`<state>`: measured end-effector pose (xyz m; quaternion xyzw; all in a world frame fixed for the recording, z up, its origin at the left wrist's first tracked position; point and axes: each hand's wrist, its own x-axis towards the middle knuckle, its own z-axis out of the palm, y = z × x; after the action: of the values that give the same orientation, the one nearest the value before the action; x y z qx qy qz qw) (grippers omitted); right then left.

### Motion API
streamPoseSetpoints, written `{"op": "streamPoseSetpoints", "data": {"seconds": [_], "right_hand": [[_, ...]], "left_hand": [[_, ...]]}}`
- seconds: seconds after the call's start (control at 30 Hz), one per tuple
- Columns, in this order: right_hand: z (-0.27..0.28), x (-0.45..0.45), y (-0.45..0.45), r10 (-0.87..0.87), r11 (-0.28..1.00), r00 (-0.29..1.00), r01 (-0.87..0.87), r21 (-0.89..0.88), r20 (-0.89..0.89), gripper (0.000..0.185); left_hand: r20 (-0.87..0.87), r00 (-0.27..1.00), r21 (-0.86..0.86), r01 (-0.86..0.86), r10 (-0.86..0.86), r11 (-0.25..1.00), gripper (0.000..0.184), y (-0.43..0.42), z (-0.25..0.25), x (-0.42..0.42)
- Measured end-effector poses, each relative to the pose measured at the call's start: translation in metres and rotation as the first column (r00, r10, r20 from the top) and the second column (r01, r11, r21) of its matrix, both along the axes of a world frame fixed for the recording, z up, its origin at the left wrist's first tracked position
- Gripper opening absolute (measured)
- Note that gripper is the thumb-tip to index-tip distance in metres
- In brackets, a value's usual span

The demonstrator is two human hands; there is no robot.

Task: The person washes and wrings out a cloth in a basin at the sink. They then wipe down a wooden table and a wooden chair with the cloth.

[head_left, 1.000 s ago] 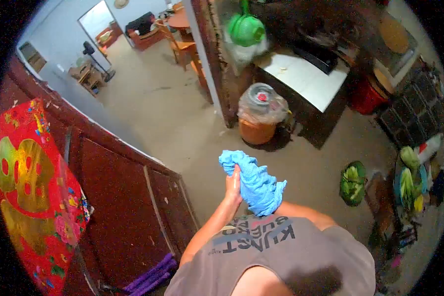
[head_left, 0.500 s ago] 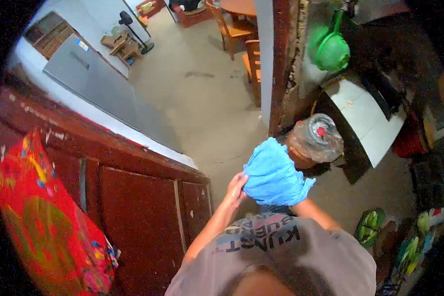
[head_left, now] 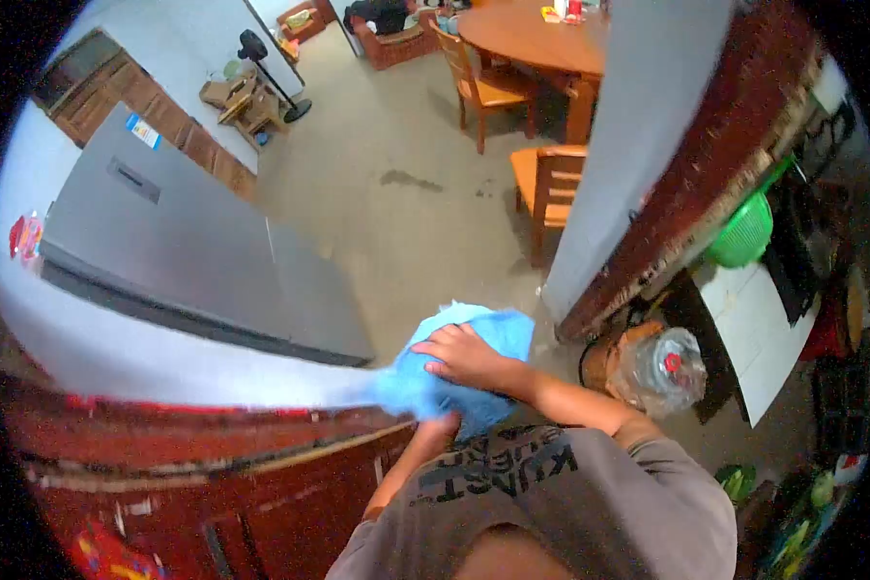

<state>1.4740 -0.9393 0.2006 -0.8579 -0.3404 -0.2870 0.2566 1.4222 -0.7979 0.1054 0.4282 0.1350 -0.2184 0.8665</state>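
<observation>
Blue cloth [head_left: 498, 333] is held in both hands [head_left: 469, 360]; the shirt [head_left: 638, 512] reads "KUNST".

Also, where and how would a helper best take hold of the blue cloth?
Probably pinch the blue cloth at its far right corner, coming from the far side: there it spreads free beyond the right hand, while its middle lies under that hand.

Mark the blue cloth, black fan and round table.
Blue cloth [head_left: 505, 333]: head view, on its upper right fabric.
Black fan [head_left: 252, 44]: head view, on the fan head.
Round table [head_left: 524, 36]: head view, on bare tabletop.
</observation>
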Motion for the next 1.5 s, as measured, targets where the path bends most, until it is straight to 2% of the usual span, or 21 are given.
{"op": "streamPoseSetpoints", "data": {"seconds": [0.07, 0.2, 0.23, 0.3, 0.33, 0.37, 0.43, 0.5, 0.57, 0.6, 0.63, 0.67, 0.7, 0.77, 0.9, 0.97, 1.0, 1.17, 1.27, 1.43, 1.5], "right_hand": [[0.034, 0.025, -0.013, 0.085, 0.978, 0.892, 0.010, 0.207, -0.444, 0.023], [0.019, 0.099, -0.034, 0.000, 0.899, 0.854, 0.228, 0.374, -0.520, 0.023], [0.020, 0.107, -0.036, -0.003, 0.903, 0.856, 0.224, 0.366, -0.516, 0.023], [0.022, 0.150, -0.042, -0.187, 0.841, 0.875, 0.378, 0.387, -0.447, 0.024], [0.024, 0.130, -0.057, -0.157, 0.853, 0.859, 0.367, 0.372, -0.487, 0.027], [0.009, 0.162, -0.063, -0.232, 0.775, 0.752, 0.527, 0.349, -0.617, 0.028], [0.013, 0.191, -0.068, -0.196, 0.743, 0.668, 0.579, 0.336, -0.718, 0.032], [-0.004, 0.223, -0.077, 0.019, 0.610, 0.524, 0.669, 0.425, -0.852, 0.037], [-0.015, 0.250, -0.084, 0.040, 0.622, 0.506, 0.662, 0.418, -0.862, 0.043], [-0.016, 0.264, -0.087, 0.364, 0.460, 0.425, 0.691, 0.557, -0.829, 0.046], [-0.013, 0.256, -0.094, 0.647, 0.264, 0.360, 0.722, 0.640, -0.672, 0.049], [-0.021, 0.272, -0.096, 0.781, 0.141, 0.229, 0.841, 0.522, -0.581, 0.054], [-0.025, 0.289, -0.101, 0.784, 0.144, 0.222, 0.843, 0.519, -0.579, 0.054], [-0.030, 0.317, -0.115, 0.796, 0.170, 0.278, 0.749, 0.640, -0.538, 0.054], [-0.028, 0.414, -0.155, 0.731, 0.269, 0.302, 0.696, 0.666, -0.611, 0.049], [-0.025, 0.462, -0.180, 0.520, 0.389, 0.371, 0.699, 0.600, -0.769, 0.043], [-0.024, 0.469, -0.185, 0.555, 0.283, 0.407, 0.728, 0.625, -0.725, 0.038], [0.017, 0.563, -0.253, 0.520, 0.120, 0.565, 0.695, 0.709, -0.641, 0.032], [0.033, 0.585, -0.278, 0.530, 0.143, 0.574, 0.665, 0.733, -0.624, 0.028], [0.037, 0.631, -0.357, 0.467, -0.228, 0.790, 0.541, 0.810, -0.396, 0.027], [0.032, 0.645, -0.371, 0.438, -0.236, 0.805, 0.533, 0.813, -0.400, 0.028]], "left_hand": [[-0.057, 0.996, -0.129, 0.061, -0.069, 0.990, 0.051, 0.004, 0.011, 0.046], [-0.065, 0.982, -0.228, 0.160, -0.179, 0.960, 0.051, 0.016, 0.023, 0.127], [-0.068, 0.978, -0.244, 0.177, -0.199, 0.954, 0.051, 0.016, 0.027, 0.142], [-0.065, 0.972, -0.281, 0.198, -0.224, 0.939, 0.051, 0.011, 0.032, 0.181], [-0.067, 0.968, -0.285, 0.214, -0.242, 0.934, 0.051, 0.000, 0.038, 0.179], [-0.083, 0.964, -0.300, 0.218, -0.253, 0.929, 0.051, 0.003, 0.037, 0.207], [-0.076, 0.958, -0.321, 0.238, -0.275, 0.917, 0.051, -0.009, 0.043, 0.238], [-0.079, 0.956, -0.313, 0.244, -0.282, 0.918, 0.051, -0.009, 0.045, 0.278], [-0.087, 0.950, -0.302, 0.260, -0.298, 0.917, 0.051, -0.007, 0.044, 0.307], [-0.091, 0.951, -0.299, 0.258, -0.296, 0.919, 0.050, -0.007, 0.043, 0.322], [-0.096, 0.950, -0.292, 0.257, -0.296, 0.921, 0.050, -0.007, 0.043, 0.326], [-0.113, 0.952, -0.284, 0.245, -0.286, 0.927, 0.050, -0.006, 0.037, 0.346], [-0.122, 0.952, -0.279, 0.238, -0.280, 0.930, 0.050, -0.007, 0.034, 0.362], [-0.118, 0.958, -0.260, 0.226, -0.263, 0.939, 0.050, -0.016, 0.033, 0.391], [-0.128, 0.965, -0.222, 0.196, -0.228, 0.955, 0.050, -0.047, 0.027, 0.480], [-0.134, 0.966, -0.200, 0.193, -0.222, 0.961, 0.050, -0.065, 0.028, 0.519], [-0.139, 0.963, -0.193, 0.203, -0.231, 0.960, 0.050, -0.074, 0.026, 0.537], [-0.120, 0.921, -0.208, 0.343, -0.372, 0.916, 0.050, -0.134, 0.034, 0.634], [-0.130, 0.896, -0.232, 0.388, -0.424, 0.892, 0.049, -0.162, 0.034, 0.655], [-0.154, 0.849, -0.257, 0.460, -0.506, 0.850, 0.049, -0.227, 0.014, 0.717], [-0.160, 0.828, -0.274, 0.486, -0.537, 0.830, 0.049, -0.243, 0.010, 0.746]]}}
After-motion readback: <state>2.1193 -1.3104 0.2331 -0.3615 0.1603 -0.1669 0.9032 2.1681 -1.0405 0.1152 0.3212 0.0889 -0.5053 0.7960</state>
